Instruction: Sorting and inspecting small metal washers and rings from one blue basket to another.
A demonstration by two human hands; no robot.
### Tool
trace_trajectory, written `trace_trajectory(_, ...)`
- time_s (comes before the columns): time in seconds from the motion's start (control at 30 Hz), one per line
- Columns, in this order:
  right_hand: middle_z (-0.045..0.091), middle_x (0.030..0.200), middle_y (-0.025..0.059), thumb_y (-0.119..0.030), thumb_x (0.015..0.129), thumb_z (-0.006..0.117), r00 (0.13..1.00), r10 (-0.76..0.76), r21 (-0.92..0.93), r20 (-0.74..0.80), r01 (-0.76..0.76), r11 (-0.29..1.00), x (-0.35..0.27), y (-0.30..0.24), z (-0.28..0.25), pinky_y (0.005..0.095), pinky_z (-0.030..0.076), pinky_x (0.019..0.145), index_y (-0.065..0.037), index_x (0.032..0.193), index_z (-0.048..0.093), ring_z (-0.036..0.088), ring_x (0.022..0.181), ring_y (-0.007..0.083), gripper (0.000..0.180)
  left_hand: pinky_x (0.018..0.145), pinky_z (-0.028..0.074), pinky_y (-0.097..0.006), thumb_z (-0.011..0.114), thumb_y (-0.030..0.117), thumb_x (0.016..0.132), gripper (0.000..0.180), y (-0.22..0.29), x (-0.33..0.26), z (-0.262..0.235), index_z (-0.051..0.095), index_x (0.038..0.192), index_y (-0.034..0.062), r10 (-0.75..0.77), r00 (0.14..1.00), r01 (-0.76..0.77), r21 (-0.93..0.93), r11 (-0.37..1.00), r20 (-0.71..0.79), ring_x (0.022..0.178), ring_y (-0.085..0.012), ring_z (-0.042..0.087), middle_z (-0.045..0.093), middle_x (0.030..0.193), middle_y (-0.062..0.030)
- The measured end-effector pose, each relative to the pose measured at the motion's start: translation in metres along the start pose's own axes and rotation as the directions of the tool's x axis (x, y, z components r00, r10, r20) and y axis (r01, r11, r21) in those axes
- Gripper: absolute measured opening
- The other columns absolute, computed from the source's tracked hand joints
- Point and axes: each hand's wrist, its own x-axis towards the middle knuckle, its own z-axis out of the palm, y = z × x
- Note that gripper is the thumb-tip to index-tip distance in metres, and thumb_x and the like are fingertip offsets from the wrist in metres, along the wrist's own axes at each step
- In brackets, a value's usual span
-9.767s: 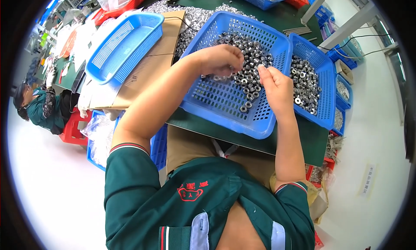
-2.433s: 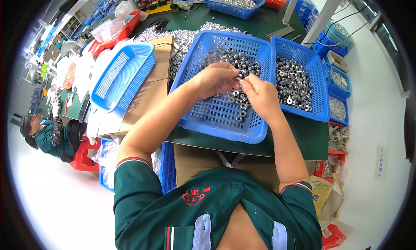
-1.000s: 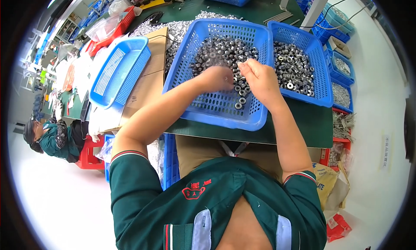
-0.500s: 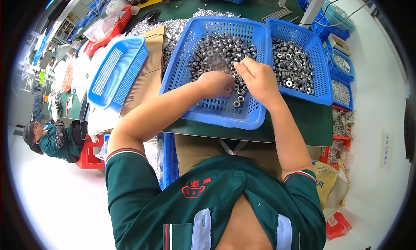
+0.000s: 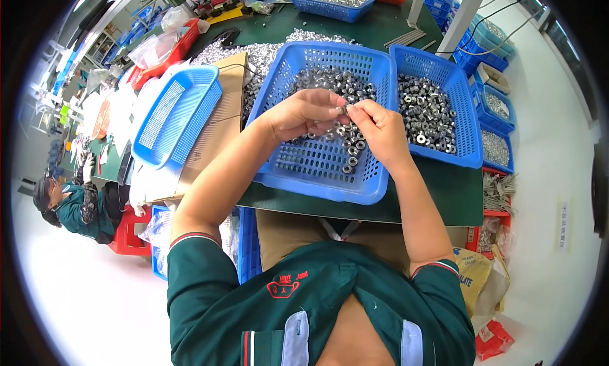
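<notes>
Over a large blue plastic basket, my left hand and my right hand meet with their fingertips nearly touching. A small metal piece is pinched between them; its exact shape is partly covered by the fingers. Dark and silver ring-shaped metal parts, with holes through their middles, lie in the basket below, heaped toward its far side with a short trail running nearer. Part of the heap is hidden behind my left hand. Thumb and fingers are closed on both hands.
To the right stands a second blue basket full of similar parts. An empty light-blue basket rests on cardboard at left. Shiny small parts spread behind. Another person sits at far left.
My left hand has risen from low over the parts and turned, its fingers now up against my right hand's fingertips. My right hand stays in nearly the same place. The view has shifted slightly.
</notes>
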Motion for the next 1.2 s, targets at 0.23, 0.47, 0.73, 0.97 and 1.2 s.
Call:
trace_trajectory(0.23, 0.055, 0.054, 0.01, -0.028, 0.089, 0.061, 0.994, -0.107, -0.096, -0.029, 0.104, 0.99, 0.005, 0.014, 0.005, 0.0313, 0.039, 0.047, -0.005, 0.083, 0.067, 0.052, 0.047, 0.0175, 0.025, 0.054, 0.036, -0.02, 0.061, 0.006, 0.088, 0.025, 0.0, 0.0, -0.003, 0.058, 0.113, 0.0016, 0.055, 0.998, -0.052, 0.092, 0.994, -0.021, 0.063, -0.0076, 0.049, 0.063, 0.093, -0.0063)
trace_trajectory(0.47, 0.057, 0.057, 0.0132, -0.026, 0.087, 0.063, 0.988, -0.148, -0.11, -0.037, 0.143, 0.984, 0.004, 0.014, 0.004, 0.0356, 0.04, 0.048, -0.005, 0.081, 0.065, 0.056, 0.049, 0.0254, 0.022, 0.053, 0.036, -0.02, 0.064, 0.013, 0.089, 0.018, 0.001, -0.001, 0.004, 0.058, 0.102, 0.0036, 0.092, 0.99, -0.078, 0.138, 0.987, -0.102, 0.063, -0.0076, 0.05, 0.059, 0.079, -0.0035)
trace_trajectory(0.73, 0.057, 0.061, 0.0113, -0.019, 0.085, 0.064, 0.962, -0.271, -0.399, 0.032, 0.26, 0.879, -0.001, 0.005, 0.006, 0.0367, 0.041, 0.05, -0.004, 0.076, 0.059, 0.056, 0.054, 0.0269, 0.019, 0.046, 0.029, -0.02, 0.06, 0.016, 0.092, 0.011, -0.006, -0.001, -0.002, 0.056, 0.091, 0.0051, 0.06, 0.996, -0.049, 0.143, 0.989, -0.072, 0.054, -0.0059, 0.041, 0.056, 0.071, -0.0028)
trace_trajectory(0.97, 0.056, 0.06, 0.0054, -0.009, 0.075, 0.059, 0.751, -0.655, -0.656, 0.088, 0.539, 0.529, -0.001, 0.005, 0.006, 0.0361, 0.045, 0.054, -0.009, 0.068, 0.051, 0.06, 0.059, 0.0229, 0.011, 0.041, 0.024, -0.02, 0.057, 0.017, 0.094, 0.015, -0.003, 0.006, -0.002, 0.053, 0.085, 0.006, -0.101, 0.991, 0.106, 0.05, 0.993, -0.087, 0.049, -0.0055, 0.036, 0.054, 0.07, -0.0031)
trace_trajectory(1.2, 0.06, 0.064, 0.0069, -0.013, 0.076, 0.056, 0.807, -0.588, -0.633, 0.05, 0.481, 0.606, -0.004, 0.008, 0.01, 0.037, 0.048, 0.055, -0.009, 0.07, 0.054, 0.063, 0.06, 0.0239, 0.008, 0.041, 0.028, -0.019, 0.056, 0.018, 0.094, 0.016, 0.001, 0.001, 0.0, 0.051, 0.086, 0.0059, -0.16, 0.975, 0.166, 0.025, 0.986, -0.153, 0.05, -0.0059, 0.038, 0.054, 0.071, -0.004)
